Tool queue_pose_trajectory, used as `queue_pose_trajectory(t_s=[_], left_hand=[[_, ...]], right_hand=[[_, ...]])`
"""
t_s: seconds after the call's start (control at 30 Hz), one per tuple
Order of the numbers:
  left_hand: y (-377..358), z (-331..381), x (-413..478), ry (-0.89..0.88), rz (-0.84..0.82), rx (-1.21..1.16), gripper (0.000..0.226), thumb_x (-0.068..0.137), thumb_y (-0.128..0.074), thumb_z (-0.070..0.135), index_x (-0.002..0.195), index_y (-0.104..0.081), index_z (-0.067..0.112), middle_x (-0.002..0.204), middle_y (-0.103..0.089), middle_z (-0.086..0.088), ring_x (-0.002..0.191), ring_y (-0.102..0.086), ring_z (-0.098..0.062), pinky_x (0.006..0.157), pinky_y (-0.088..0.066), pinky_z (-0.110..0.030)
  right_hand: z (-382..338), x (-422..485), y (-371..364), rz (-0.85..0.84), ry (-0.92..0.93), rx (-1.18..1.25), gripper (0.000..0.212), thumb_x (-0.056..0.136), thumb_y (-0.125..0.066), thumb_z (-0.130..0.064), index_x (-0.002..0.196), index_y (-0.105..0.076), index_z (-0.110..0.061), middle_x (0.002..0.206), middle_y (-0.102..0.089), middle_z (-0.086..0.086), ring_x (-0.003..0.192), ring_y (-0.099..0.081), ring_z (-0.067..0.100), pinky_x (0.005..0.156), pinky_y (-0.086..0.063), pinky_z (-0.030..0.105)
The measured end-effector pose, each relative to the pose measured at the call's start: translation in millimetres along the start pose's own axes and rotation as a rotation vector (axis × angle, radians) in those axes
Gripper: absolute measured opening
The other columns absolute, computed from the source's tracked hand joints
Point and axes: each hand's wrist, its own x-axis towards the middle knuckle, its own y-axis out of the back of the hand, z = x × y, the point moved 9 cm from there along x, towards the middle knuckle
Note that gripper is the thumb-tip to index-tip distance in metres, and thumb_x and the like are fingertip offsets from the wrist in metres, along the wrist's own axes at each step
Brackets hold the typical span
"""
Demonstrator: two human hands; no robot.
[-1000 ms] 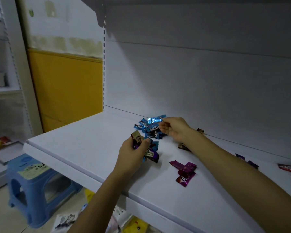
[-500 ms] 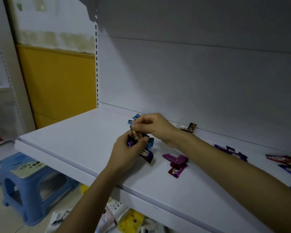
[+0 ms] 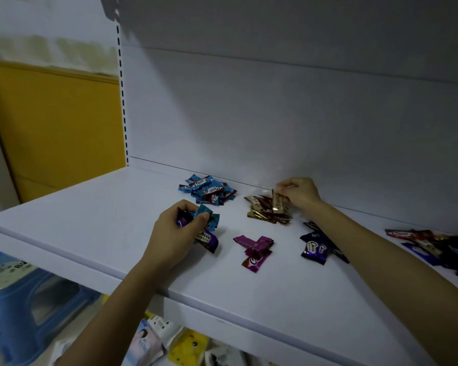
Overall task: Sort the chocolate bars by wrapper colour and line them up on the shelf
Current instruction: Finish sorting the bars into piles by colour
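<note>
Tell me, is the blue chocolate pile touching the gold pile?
Apart. The head view shows a strip of bare white shelf between the blue pile and the gold pile.

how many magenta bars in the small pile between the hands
3 magenta bars: one lying across the back, one overlapping its right end, one nearest the front. More could be hidden underneath.

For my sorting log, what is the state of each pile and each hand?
Blue pile: heaped, untouched.
Gold pile: heaped near back wall.
Magenta bars: loose, overlapping.
Dark purple bars: partly hidden by right forearm.
Left hand: grips mixed bars.
Right hand: pinches one gold bar.
Mixed heap: unsorted, far right.
</note>
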Motion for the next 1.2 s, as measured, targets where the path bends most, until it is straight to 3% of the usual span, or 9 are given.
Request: queue_pose_trajectory(t_s=[0.2,0.27,0.33,0.43,0.53,0.67,0.87,1.07,1.2], left_hand=[[1,2,0,0.007,0.013,-0.003,0.008,0.089,-0.064,0.025,0.088,-0.059,0.019,0.094,-0.067,-0.002,0.084,-0.066,-0.015,0.053,-0.049,-0.014],[2,2,0,0.012,0.021,-0.007,0.008,0.089,-0.064,0.025,0.088,-0.059,0.019,0.094,-0.067,-0.003,0.085,-0.066,-0.015,0.053,-0.05,-0.015],[2,2,-1,0.016,0.022,-0.008,0.008,0.089,-0.063,0.026,0.089,-0.059,0.019,0.095,-0.067,-0.002,0.085,-0.066,-0.016,0.055,-0.05,-0.017],[3,4,-2,0.0,0.022,-0.009,0.007,0.089,-0.063,0.027,0.09,-0.06,0.021,0.093,-0.067,0.0,0.081,-0.067,-0.014,0.056,-0.05,-0.016],[6,9,-5,-0.039,0.023,-0.071,0.005,0.089,-0.063,0.027,0.09,-0.062,0.021,0.084,-0.07,0.003,0.077,-0.069,-0.01,0.056,-0.051,-0.015],[5,11,-7,-0.06,-0.002,-0.072,0.003,0.087,-0.065,0.026,0.089,-0.062,0.025,0.081,-0.07,0.01,0.076,-0.068,-0.007,0.058,-0.053,-0.016],[6,4,-2,-0.029,0.046,-0.002,0.009,0.089,-0.065,0.02,0.096,-0.061,0.024,0.097,-0.067,0.001,0.088,-0.064,-0.017,0.073,-0.055,-0.029],[9,2,1,-0.026,0.088,0.005,0.006,0.089,-0.064,0.018,0.092,-0.062,0.022,0.09,-0.068,-0.002,0.085,-0.065,-0.025,0.073,-0.054,-0.04],[11,3,3,-0.022,0.106,-0.012,0.007,0.089,-0.063,0.018,0.09,-0.062,0.026,0.091,-0.068,0.0,0.086,-0.065,-0.022,0.071,-0.053,-0.034]], right_hand=[[-25,-15,2,0.102,0.23,-0.17,0.015,0.09,-0.059,-0.009,0.099,-0.069,-0.015,0.103,-0.067,0.002,0.089,-0.061,0.014,0.081,-0.05,0.026],[-42,-37,-21,-0.03,0.297,-0.182,0.014,0.092,-0.057,-0.011,0.098,-0.068,-0.017,0.098,-0.067,-0.001,0.088,-0.062,0.013,0.084,-0.052,0.029],[-54,-70,-54,-0.243,0.345,-0.138,0.012,0.093,-0.057,-0.02,0.098,-0.068,-0.019,0.089,-0.069,-0.003,0.08,-0.065,0.01,0.077,-0.056,0.029],[-77,-118,-93,-0.498,0.408,-0.008,0.027,0.091,-0.054,-0.039,0.102,-0.068,-0.018,0.082,-0.069,-0.008,0.07,-0.066,0.003,0.061,-0.049,0.015],[-97,-140,-111,-0.649,0.471,0.077,0.01,0.089,-0.064,-0.017,0.098,-0.067,-0.016,0.084,-0.067,-0.007,0.068,-0.065,-0.001,0.058,-0.047,0.01],[-98,-138,-114,-0.666,0.456,0.084,0.008,0.086,-0.067,-0.011,0.089,-0.067,-0.019,0.078,-0.066,-0.01,0.068,-0.063,-0.001,0.057,-0.047,0.013],[-89,-118,-116,-0.597,0.349,0.167,0.012,0.086,-0.067,-0.013,0.09,-0.07,-0.023,0.08,-0.071,-0.007,0.07,-0.067,0.008,0.056,-0.049,0.018],[-83,-106,-125,-0.592,0.275,0.225,0.01,0.087,-0.066,-0.011,0.087,-0.069,-0.02,0.071,-0.071,-0.008,0.061,-0.064,0.006,0.055,-0.05,0.018],[-83,-98,-130,-0.634,0.227,0.256,0.005,0.084,-0.069,-0.014,0.082,-0.07,-0.018,0.068,-0.068,-0.008,0.058,-0.059,0.005,0.058,-0.051,0.018]])
